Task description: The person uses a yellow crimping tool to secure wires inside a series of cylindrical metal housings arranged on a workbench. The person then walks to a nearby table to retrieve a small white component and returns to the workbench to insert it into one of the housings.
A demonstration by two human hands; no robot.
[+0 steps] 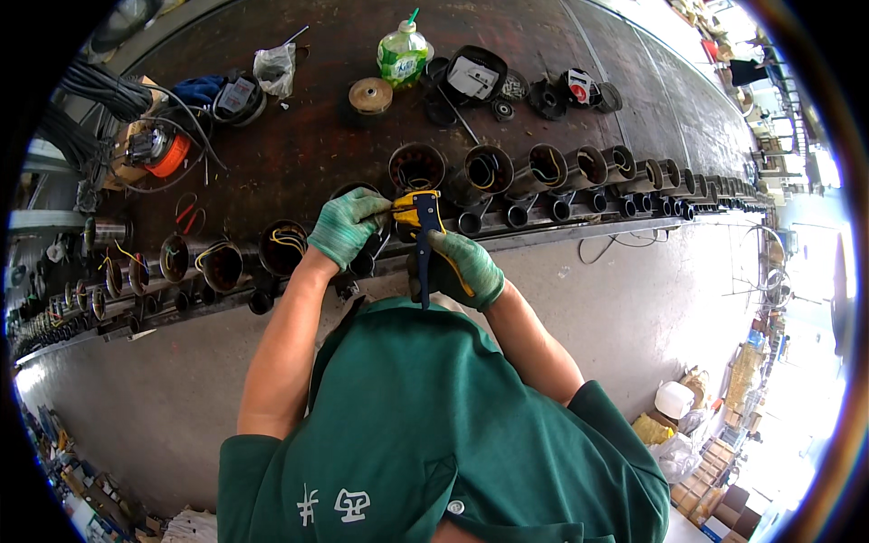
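Your right hand point(463, 269) grips the blue-and-yellow wire stripper point(422, 233), fingers closed round its handles. Your left hand point(346, 226) pinches a wire at its head, over the row of steel cylinders point(489, 170). A green bottle point(402, 54) and tape roll point(370, 94) stand beyond.

Two gloved hands show at the frame's middle, the left hand point(347, 226) and the right hand point(463, 269), sharing one yellow-and-blue wire stripper point(422, 226). One green drink bottle point(402, 54) stands at the top centre, with one tape roll point(370, 95) just left of it. One orange cable coil point(163, 152) lies upper left. The metal cylinders point(489, 170) along the bench edge run past counting toward both rims.
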